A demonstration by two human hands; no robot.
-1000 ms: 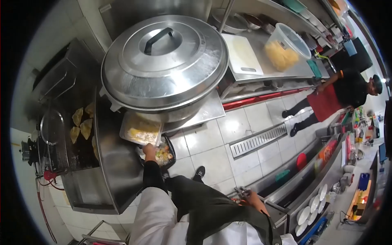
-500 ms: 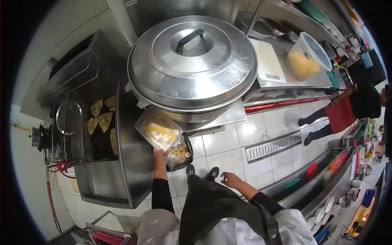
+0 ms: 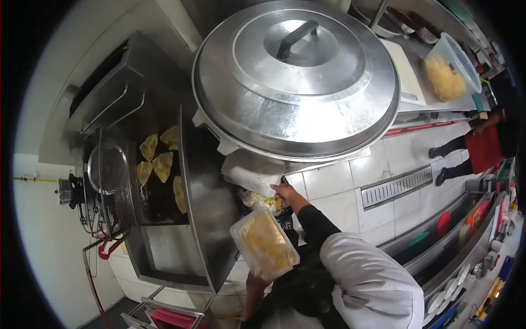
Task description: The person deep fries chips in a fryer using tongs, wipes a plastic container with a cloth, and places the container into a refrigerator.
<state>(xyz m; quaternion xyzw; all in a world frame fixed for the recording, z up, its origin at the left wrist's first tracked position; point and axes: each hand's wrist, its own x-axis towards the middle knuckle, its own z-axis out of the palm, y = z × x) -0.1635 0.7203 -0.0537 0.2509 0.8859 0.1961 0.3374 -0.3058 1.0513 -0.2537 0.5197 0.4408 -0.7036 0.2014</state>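
My left hand [image 3: 256, 286] grips the lower edge of a clear plastic food container [image 3: 264, 244] that holds yellow, floury-looking food. Its fingers are partly hidden below the container. My right hand [image 3: 286, 196] is closed on the corner of a pale flat lid-like sheet [image 3: 252, 172] with faint marks on it. That sheet is under the front of a large steel pot lid [image 3: 296, 82] with a black handle. Beneath my right hand shows a bin bag of food scraps [image 3: 262, 201], partly covered.
To the left, a fryer [image 3: 197, 219] holds several folded golden pieces [image 3: 163, 166] beside a wire basket [image 3: 109, 170]. A counter at the upper right bears a tub of yellow food [image 3: 445, 77]. A person in a red apron [image 3: 485, 148] stands at the right, past a floor drain [image 3: 397, 187].
The container has come down and closer to my body in my left hand. My right hand has reached forward and across and now grips the pale sheet. The view has shifted.
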